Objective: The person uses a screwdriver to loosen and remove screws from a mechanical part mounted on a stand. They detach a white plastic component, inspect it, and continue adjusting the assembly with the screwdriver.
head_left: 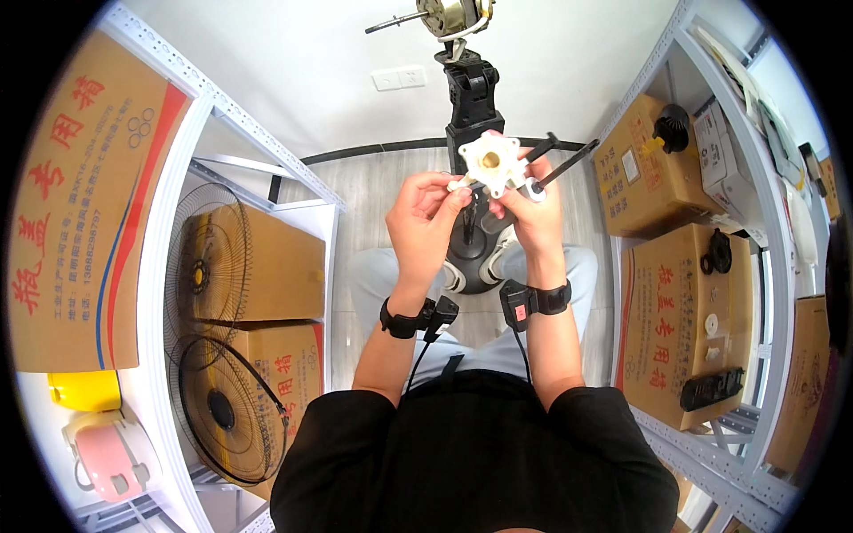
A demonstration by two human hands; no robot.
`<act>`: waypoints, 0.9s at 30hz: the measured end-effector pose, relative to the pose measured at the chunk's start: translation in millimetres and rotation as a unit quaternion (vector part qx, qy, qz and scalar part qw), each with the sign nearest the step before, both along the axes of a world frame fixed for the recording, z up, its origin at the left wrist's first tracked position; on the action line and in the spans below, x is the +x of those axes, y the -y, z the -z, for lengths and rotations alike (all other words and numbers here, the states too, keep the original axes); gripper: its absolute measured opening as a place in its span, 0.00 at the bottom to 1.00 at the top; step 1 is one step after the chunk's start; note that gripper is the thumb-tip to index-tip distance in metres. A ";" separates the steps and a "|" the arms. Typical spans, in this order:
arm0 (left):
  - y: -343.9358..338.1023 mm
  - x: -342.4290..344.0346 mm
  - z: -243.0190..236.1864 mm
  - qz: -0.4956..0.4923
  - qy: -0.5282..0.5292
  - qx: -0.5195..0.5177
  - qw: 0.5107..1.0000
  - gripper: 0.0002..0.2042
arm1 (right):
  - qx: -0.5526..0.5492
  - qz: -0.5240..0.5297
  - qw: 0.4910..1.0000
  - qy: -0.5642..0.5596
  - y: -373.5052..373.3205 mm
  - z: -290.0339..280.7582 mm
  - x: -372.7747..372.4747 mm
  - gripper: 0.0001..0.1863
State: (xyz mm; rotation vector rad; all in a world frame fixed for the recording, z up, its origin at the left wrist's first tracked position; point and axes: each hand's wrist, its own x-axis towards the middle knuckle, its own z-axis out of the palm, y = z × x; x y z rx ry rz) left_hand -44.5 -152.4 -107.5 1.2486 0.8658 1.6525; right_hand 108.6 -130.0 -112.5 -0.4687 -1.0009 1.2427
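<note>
My right hand (537, 218) is closed around a white plastic housing (490, 162) with a round central hole and lugs around its rim. Two dark rods (566, 169) with wider ends stick out from beside it toward the upper right. The fingers of my left hand (421, 213) pinch a small whitish lug (458, 185) at the housing's left edge; I cannot tell whether it is a separate piece. Just beyond both hands stands a black fan stand (473, 98), with a bare electric motor (449, 16) on top, its shaft pointing left and white wires hanging from it.
On the left, two wire fan guards (233, 410) lean against cardboard boxes (267, 262) on a metal shelf. The right shelf holds more boxes (657, 293), with a black fan part (673, 127) and a black plastic panel (713, 389) on them. A wall socket (399, 78) is ahead.
</note>
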 end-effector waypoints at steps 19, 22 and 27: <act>-1.7 6.5 15.4 0.062 0.003 -0.026 0.998 0.14 | -0.066 0.050 0.989 0.123 5.4 17.2 8.3 0.20; -3.9 6.0 19.3 0.086 0.004 -0.033 0.996 0.17 | -0.067 0.065 0.984 0.150 4.9 17.1 10.1 0.21; -5.5 9.4 21.8 0.116 0.036 -0.057 0.991 0.25 | -0.073 0.069 0.977 0.189 10.2 9.4 10.7 0.22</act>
